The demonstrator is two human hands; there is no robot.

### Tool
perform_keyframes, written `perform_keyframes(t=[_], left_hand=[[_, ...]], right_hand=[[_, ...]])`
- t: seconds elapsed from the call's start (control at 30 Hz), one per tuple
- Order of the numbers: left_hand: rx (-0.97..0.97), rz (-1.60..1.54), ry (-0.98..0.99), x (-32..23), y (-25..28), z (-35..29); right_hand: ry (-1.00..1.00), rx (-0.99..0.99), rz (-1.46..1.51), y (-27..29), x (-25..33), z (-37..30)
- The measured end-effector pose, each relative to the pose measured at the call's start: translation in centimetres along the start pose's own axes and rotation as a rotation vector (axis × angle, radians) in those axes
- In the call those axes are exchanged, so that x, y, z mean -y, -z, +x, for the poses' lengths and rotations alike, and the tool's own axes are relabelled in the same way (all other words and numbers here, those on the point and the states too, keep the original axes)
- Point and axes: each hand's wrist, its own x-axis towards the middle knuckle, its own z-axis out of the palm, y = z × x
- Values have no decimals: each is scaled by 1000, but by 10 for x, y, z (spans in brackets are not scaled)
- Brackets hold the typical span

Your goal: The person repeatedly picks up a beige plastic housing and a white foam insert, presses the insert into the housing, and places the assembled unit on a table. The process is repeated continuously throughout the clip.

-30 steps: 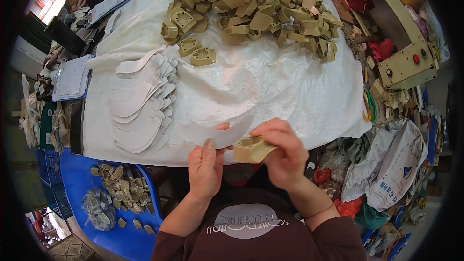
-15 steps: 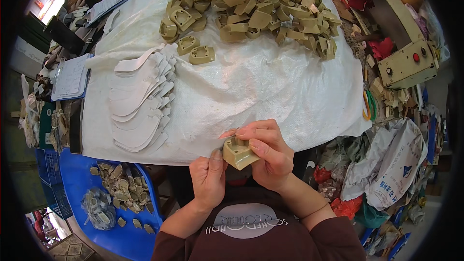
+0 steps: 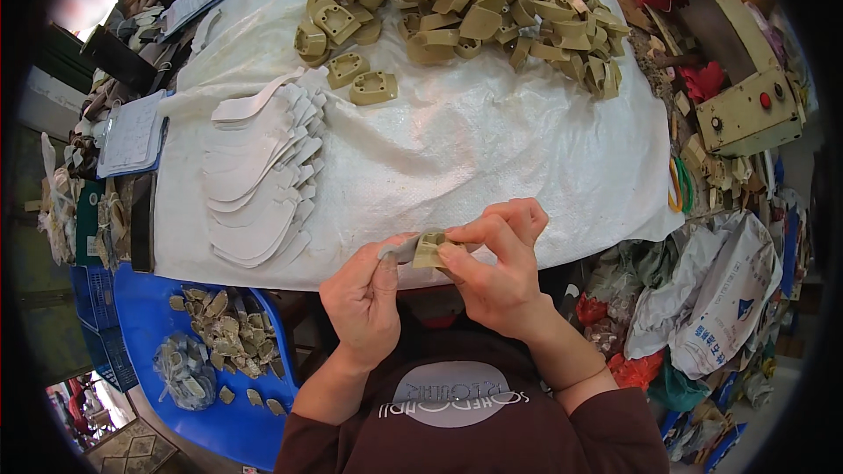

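Observation:
Just above the near edge of the white-covered table, my right hand (image 3: 502, 276) pinches a khaki plastic shoe heel (image 3: 428, 251) between thumb and fingers. Beside it, my left hand (image 3: 362, 298) grips a pale grey, thin cover piece (image 3: 401, 249) with thumb and forefinger. This piece's edge lies close against the heel; whether they touch is hard to make out. An overlapping stack of pale grey cover pieces (image 3: 250, 184) lies on the table to the left. At the far side is a heap of similar khaki heels (image 3: 479, 22), with two loose heels (image 3: 373, 88) nearer.
A blue plastic chair (image 3: 149, 316) at lower left holds small khaki parts and a clear bag (image 3: 184, 375). A clipboard (image 3: 132, 138) lies at the left. On the right are a control box (image 3: 751, 118) with a red button and white plastic bags (image 3: 711, 298).
The heel has turned and moved slightly up in my right hand. My left hand has drawn back to the left with the cover piece, which now shows more plainly. The view has shifted slightly.

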Motion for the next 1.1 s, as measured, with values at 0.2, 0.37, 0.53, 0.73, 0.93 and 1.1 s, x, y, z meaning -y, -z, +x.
perform_keyframes(t=[0.2,0.37,0.53,0.73,0.93,1.1], left_hand=[[0,67,-38,5,-12,-9],[-21,293,-266,7,-21,-9],[-24,31,-186,15,-19,-8],[34,-27,-321,23,-16,-1],[-43,49,-398,20,-16,-2],[-120,175,-568,16,-11,3]], right_hand=[[-121,230,-71,11,10,4],[-107,178,-30,5,0,-3],[-133,77,265,-3,-15,-7],[-229,139,659,0,-16,-13],[-134,269,592,3,-5,-3],[9,68,378,-8,-10,-6]])
